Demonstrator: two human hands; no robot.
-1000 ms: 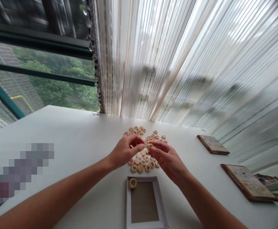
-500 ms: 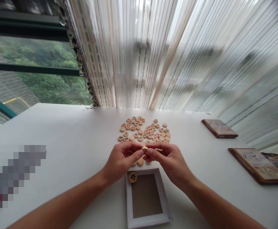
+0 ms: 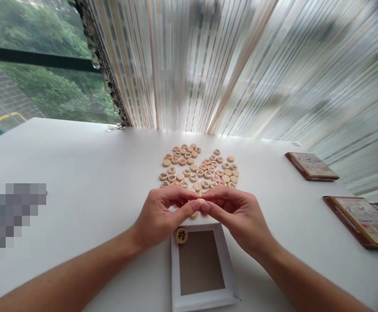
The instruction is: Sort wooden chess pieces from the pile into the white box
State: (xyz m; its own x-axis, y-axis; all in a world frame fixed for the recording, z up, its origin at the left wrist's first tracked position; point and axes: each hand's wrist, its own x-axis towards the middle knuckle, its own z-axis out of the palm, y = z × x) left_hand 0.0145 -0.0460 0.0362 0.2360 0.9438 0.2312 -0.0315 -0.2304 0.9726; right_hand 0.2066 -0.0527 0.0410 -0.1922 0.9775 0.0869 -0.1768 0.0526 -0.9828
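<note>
Between the fingertips of my left hand (image 3: 161, 216) and my right hand (image 3: 240, 216) is a small pale wooden Chinese chess piece (image 3: 201, 201). Both hands pinch it, thumbs nearly meeting, and fingers cover most of it. Just below my hands lies a shallow white box (image 3: 205, 300) with a brown inside. In its far left corner rests a chess piece with a black character (image 3: 181, 235). Beyond my fingers, many loose chess pieces (image 3: 193, 177) are spread on the table, some blank side up, others showing red or black characters. My hands hide the nearest ones.
Two flat brown-edged boxes with printed covers lie at the right, one farther back (image 3: 314, 165) and one nearer (image 3: 359, 221). A string curtain (image 3: 182, 78) hangs behind the white table (image 3: 94, 173). A window is at the upper left; a blurred-out patch covers the left edge.
The view has tilted down slightly, so the table sits higher. The held piece has turned: its red marking showed before, and now only a pale surface shows. Both hands still pinch it.
</note>
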